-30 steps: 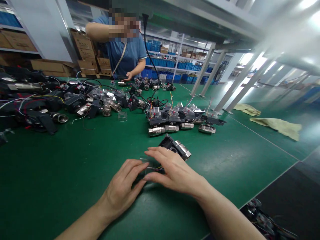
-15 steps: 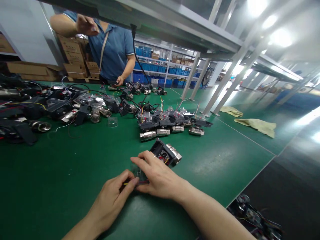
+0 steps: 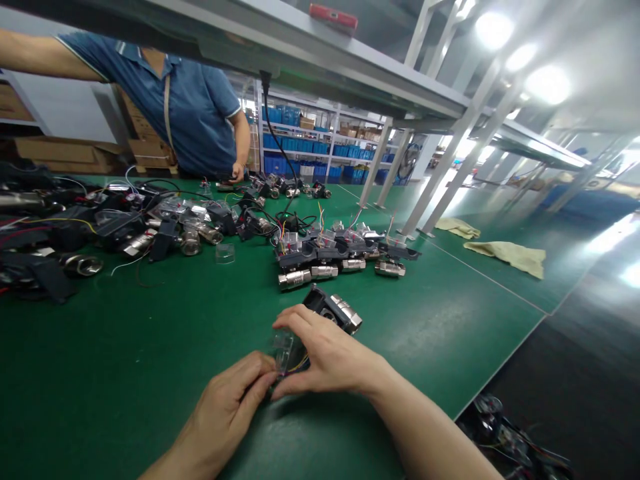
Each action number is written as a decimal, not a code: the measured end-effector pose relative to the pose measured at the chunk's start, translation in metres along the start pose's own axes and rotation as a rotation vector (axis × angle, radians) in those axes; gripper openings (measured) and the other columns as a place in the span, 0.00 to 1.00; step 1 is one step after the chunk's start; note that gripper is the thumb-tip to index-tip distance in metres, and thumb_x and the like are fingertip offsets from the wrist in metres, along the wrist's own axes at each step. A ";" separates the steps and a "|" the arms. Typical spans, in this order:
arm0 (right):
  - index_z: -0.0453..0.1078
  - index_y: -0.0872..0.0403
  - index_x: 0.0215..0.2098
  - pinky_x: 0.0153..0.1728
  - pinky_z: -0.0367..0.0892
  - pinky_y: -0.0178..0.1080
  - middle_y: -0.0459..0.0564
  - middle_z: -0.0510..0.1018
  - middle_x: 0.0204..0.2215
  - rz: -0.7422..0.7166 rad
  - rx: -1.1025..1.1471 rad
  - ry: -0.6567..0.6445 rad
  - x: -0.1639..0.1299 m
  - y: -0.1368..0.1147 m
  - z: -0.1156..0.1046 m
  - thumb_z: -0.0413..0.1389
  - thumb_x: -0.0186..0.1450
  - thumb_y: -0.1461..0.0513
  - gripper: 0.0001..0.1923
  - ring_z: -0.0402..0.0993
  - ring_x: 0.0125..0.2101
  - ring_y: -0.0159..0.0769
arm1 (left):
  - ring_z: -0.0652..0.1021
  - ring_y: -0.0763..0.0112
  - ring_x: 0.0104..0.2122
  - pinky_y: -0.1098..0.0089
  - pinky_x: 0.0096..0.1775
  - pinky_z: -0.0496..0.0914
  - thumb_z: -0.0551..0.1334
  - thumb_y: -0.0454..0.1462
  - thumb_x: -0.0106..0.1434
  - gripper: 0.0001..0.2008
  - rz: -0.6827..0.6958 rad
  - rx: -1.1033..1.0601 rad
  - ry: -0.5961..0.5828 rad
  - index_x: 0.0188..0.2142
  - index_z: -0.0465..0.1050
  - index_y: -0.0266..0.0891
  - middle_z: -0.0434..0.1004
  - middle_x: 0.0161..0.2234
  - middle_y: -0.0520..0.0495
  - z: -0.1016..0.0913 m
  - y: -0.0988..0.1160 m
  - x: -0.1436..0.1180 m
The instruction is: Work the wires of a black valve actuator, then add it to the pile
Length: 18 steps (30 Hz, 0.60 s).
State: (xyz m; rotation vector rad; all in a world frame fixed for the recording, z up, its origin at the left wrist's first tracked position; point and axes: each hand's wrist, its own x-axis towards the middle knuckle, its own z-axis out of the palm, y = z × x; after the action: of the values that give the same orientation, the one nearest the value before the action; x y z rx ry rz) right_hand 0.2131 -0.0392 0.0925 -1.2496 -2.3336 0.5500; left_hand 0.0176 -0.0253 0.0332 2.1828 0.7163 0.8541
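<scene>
In the head view a motorised ball valve, with a black housing and a shiny metal body, lies on the green table just past my right hand. My right hand curves around a clear plastic cover, fingers on its far side and thumb at its near edge. My left hand is pinched at the cover's lower edge, on thin coloured wires that run out from the valve through the cover. The wires' tips are hidden by my left fingers.
A row of valve units stands beyond my hands. Many more are heaped at the left, near a loose clear cover. Yellow cloths lie at the right. A co-worker stands across the table, under an overhead shelf holding a red tool.
The clear cover has tilted up and shows more plainly between my hands. My left hand has shifted slightly right and down. The co-worker's raised arm has swung out to the left.
</scene>
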 end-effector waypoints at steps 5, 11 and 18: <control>0.60 0.56 0.51 0.44 0.64 0.38 0.53 0.73 0.43 -0.021 -0.010 -0.018 -0.004 -0.003 -0.014 0.63 0.56 0.54 0.29 0.70 0.43 0.39 | 0.75 0.78 0.36 0.81 0.40 0.66 0.50 0.33 0.69 0.08 0.223 0.104 0.020 0.38 0.67 0.41 0.74 0.37 0.51 -0.002 -0.001 -0.001; 0.63 0.57 0.49 0.53 0.53 0.48 0.53 0.74 0.42 -0.082 -0.317 0.036 -0.006 -0.002 -0.021 0.62 0.58 0.58 0.24 0.68 0.44 0.41 | 0.76 0.80 0.34 0.82 0.39 0.67 0.53 0.35 0.69 0.06 0.190 0.169 0.084 0.40 0.68 0.41 0.75 0.34 0.53 -0.003 -0.010 -0.002; 0.65 0.52 0.49 0.59 0.42 0.52 0.50 0.74 0.42 0.037 -0.354 0.000 -0.011 0.010 -0.035 0.62 0.57 0.63 0.22 0.66 0.48 0.41 | 0.77 0.78 0.30 0.79 0.34 0.67 0.54 0.38 0.68 0.08 0.105 0.165 0.099 0.36 0.71 0.41 0.76 0.31 0.54 -0.005 -0.011 -0.004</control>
State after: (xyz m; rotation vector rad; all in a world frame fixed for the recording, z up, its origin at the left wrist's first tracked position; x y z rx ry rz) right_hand 0.2444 -0.0385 0.1136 -1.4455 -2.4863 0.1478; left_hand 0.0086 -0.0196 0.0261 2.3552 0.7485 0.9944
